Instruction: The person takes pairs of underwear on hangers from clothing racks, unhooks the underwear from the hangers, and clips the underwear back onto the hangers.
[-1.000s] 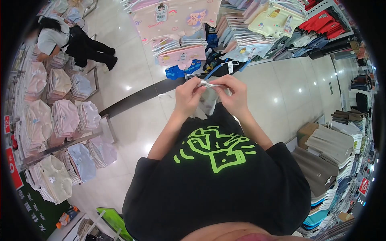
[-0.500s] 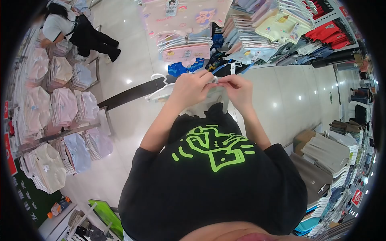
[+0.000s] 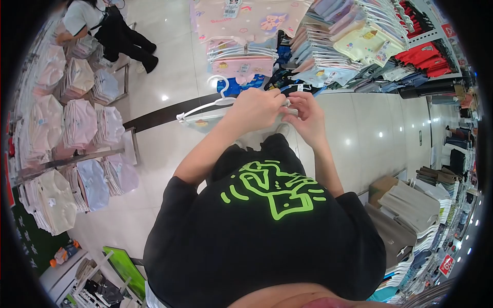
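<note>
gripping white plastic hanger (image 3: 205, 106) at upper centre of frame with curled fingers of left hand (image 3: 255, 109); exact hold hidden behind back of hand. pale garment (image 3: 194, 123) hanging below it, mostly covered by left forearm (image 3: 208, 146), with print too small to read. right hand (image 3: 307, 120) just beside, near hanger's half-hidden right end, with thumb and fingers bent nearly together; cannot tell if pinching or only touching. at top centre, pink bear-print garment (image 3: 251, 24) cut off by frame edge. at upper left, person in white top (image 3: 84, 20), head cut off too.
</note>
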Demonstrator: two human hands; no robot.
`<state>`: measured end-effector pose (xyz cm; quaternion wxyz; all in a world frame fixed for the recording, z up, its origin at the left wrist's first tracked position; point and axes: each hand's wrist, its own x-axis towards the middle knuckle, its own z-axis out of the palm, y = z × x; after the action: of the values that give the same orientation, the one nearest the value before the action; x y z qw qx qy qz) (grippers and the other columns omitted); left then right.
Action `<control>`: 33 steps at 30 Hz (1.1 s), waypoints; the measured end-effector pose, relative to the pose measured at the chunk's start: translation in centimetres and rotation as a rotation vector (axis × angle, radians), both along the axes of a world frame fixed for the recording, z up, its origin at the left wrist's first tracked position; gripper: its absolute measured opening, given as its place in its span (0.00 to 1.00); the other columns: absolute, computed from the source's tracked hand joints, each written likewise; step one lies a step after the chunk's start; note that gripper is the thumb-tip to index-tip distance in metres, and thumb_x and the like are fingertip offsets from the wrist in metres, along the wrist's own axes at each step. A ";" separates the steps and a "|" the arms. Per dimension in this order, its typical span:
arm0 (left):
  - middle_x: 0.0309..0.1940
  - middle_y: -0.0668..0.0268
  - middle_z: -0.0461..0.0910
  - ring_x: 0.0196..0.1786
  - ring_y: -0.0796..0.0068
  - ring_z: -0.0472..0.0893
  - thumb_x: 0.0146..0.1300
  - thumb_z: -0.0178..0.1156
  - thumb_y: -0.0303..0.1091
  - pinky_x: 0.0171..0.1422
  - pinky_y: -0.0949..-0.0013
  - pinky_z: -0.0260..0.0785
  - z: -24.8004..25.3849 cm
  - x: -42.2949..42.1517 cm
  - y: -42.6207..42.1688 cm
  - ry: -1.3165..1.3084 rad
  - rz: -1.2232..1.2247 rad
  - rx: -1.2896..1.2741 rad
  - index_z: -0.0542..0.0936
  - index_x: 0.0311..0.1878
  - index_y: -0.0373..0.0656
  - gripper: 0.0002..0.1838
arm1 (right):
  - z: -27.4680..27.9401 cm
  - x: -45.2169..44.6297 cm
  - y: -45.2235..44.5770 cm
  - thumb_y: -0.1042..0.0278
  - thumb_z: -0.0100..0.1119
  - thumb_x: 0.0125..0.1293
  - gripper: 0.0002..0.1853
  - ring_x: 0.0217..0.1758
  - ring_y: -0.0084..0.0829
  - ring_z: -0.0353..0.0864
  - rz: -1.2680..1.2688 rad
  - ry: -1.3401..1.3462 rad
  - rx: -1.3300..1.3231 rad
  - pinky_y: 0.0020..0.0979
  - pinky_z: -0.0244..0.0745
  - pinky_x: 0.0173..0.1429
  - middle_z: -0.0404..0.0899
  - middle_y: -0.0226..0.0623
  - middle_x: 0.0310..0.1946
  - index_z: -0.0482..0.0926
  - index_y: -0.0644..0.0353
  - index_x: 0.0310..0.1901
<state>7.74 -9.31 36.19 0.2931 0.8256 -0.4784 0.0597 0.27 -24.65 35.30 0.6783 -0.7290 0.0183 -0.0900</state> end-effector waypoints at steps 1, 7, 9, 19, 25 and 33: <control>0.24 0.66 0.73 0.22 0.62 0.76 0.50 0.59 0.35 0.23 0.65 0.66 0.0 0.0 -0.2 -0.003 -0.013 0.019 0.75 0.29 0.43 0.07 | -0.1 0.0 -0.1 0.87 0.56 0.53 0.16 0.36 0.21 0.78 0.002 0.001 0.000 0.20 0.75 0.39 0.77 0.33 0.31 0.70 0.67 0.44; 0.32 0.59 0.72 0.27 0.59 0.77 0.51 0.57 0.31 0.28 0.64 0.69 0.5 0.4 -1.0 0.018 0.006 0.142 0.74 0.32 0.39 0.07 | -2.0 0.9 -0.5 0.86 0.59 0.51 0.15 0.35 0.20 0.79 -0.035 -0.014 -0.076 0.20 0.74 0.39 0.79 0.35 0.31 0.74 0.67 0.43; 0.36 0.56 0.71 0.30 0.58 0.78 0.51 0.56 0.29 0.30 0.64 0.70 0.6 0.5 -1.0 0.040 0.015 0.175 0.74 0.34 0.38 0.07 | -2.3 1.2 -0.9 0.86 0.59 0.51 0.14 0.34 0.20 0.79 -0.094 -0.059 -0.148 0.19 0.73 0.37 0.80 0.35 0.32 0.76 0.68 0.41; 0.43 0.56 0.71 0.51 0.63 0.70 0.63 0.48 0.29 0.57 0.63 0.59 -1.4 1.7 8.5 -0.363 0.831 -0.586 0.72 0.49 0.37 0.13 | -2.3 1.9 -5.6 0.83 0.62 0.51 0.13 0.32 0.17 0.75 -0.165 0.050 0.266 0.18 0.70 0.39 0.78 0.30 0.30 0.77 0.68 0.40; 0.39 0.67 0.73 0.44 0.78 0.70 0.70 0.40 0.43 0.52 0.74 0.61 -3.9 3.2 9.7 0.644 0.474 -0.819 0.69 0.49 0.36 0.19 | -1.9 2.9 -6.6 0.80 0.63 0.51 0.13 0.32 0.17 0.74 -0.091 0.120 0.306 0.18 0.67 0.38 0.76 0.28 0.28 0.77 0.67 0.40; 0.29 0.71 0.68 0.32 0.84 0.65 0.71 0.38 0.43 0.39 0.78 0.61 -2.7 2.6 8.6 0.684 0.533 -0.880 0.70 0.39 0.38 0.17 | -1.7 3.8 -6.6 0.79 0.64 0.51 0.14 0.31 0.20 0.75 0.024 0.121 0.113 0.20 0.68 0.39 0.76 0.29 0.29 0.75 0.63 0.40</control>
<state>10.32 -0.75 33.53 0.7182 0.6907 -0.0650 0.0545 4.04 -31.26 33.59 0.7172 -0.6937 0.0556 -0.0364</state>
